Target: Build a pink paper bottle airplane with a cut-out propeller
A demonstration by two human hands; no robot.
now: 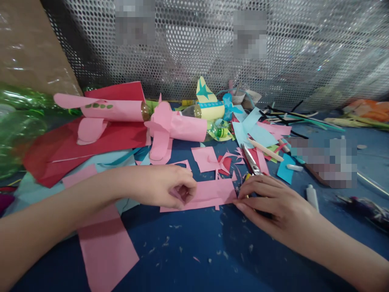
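Blue tabletop, littered with white paper flecks, backed by a perforated metal screen. Large red paper sheet far left, green plastic bottles beside it. Two pink paper-wrapped bottle planes lie on and next to the red sheet; a yellow-and-blue bottle plane sits behind them. Loose pink paper sheet lies under the left forearm.

Small pink paper strip lies flat at table centre, between both hands. Left hand curled, fingertips pinching the strip's left end. Right hand mostly flat, fingertips pressing the strip's right edge; whether it pinches, cannot tell. Scissors just behind right hand. White glue tube right of it.
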